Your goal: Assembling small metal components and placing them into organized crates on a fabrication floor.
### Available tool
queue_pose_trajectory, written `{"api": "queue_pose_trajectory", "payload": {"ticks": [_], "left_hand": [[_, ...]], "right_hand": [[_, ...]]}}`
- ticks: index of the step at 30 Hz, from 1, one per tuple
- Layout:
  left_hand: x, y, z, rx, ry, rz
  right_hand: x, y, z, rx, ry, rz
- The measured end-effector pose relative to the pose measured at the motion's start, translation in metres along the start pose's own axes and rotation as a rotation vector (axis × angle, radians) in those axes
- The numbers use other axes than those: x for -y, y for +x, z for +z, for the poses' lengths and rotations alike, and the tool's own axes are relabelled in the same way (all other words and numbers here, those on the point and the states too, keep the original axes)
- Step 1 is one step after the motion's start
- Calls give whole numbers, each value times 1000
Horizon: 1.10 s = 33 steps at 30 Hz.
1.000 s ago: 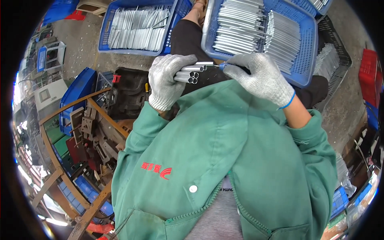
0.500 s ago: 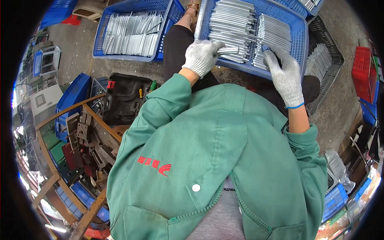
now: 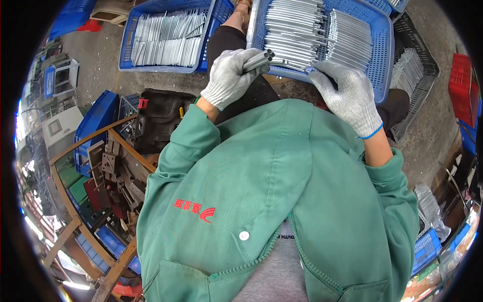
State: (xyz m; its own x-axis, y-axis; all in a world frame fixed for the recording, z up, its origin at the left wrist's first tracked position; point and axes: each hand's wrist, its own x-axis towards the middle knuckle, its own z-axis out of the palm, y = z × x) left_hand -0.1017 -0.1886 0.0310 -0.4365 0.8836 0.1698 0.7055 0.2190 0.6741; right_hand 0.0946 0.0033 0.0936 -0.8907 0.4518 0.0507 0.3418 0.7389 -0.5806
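Note:
My left hand [image 3: 229, 75], in a pale knitted glove, is closed round a small bundle of metal tubes [image 3: 257, 61]; their open ends point to the far right. My right hand [image 3: 348, 95], gloved alike with a blue cuff edge, is closed at the near rim of a blue basket [image 3: 385, 75]. At its fingertips a small blue piece [image 3: 312, 69] shows; its kind is too hidden to tell. Inside that basket lie two stacks of shiny metal tubes, a left stack [image 3: 292, 35] and a right stack [image 3: 350, 40].
Another blue basket [image 3: 122, 55] of tubes stands at the far left. A black crate [image 3: 427, 75] with more tubes is at the right. Left of me are an open black tool case [image 3: 163, 118] and a rusty metal frame [image 3: 121, 143] around metal parts. A red crate [image 3: 460, 85] stands far right.
My left hand has drawn back to the left and nearer me, tilting the tubes so their ends show. My right hand has come left and nearer, from over the right stack to the basket's rim.

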Motion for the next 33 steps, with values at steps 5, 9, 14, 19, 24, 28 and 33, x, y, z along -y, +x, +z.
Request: {"api": "queue_pose_trajectory", "payload": {"ticks": [5, 9, 14, 19, 24, 28, 33], "left_hand": [[-1, -5, -8, -23, -20, 95], [-9, -6, -12, -14, 1, 135], [-17, -7, -13, -19, -6, 162], [-27, -9, -14, -69, 35, 169], [-33, -7, -18, -105, 171, 210], [-33, -7, -20, -108, 222, 250], [-30, -9, -19, -119, 181, 258]], "right_hand": [[9, 1, -3, 13, -2, -70], [10, 2, -4, 19, -9, -119], [14, 4, -7, 93, -64, -99], [15, 0, -6, 117, -85, -104], [16, 1, -6, 60, -58, -134], [15, 4, -4, 46, -48, -107], [13, 3, 1, 70, -38, -115]]}}
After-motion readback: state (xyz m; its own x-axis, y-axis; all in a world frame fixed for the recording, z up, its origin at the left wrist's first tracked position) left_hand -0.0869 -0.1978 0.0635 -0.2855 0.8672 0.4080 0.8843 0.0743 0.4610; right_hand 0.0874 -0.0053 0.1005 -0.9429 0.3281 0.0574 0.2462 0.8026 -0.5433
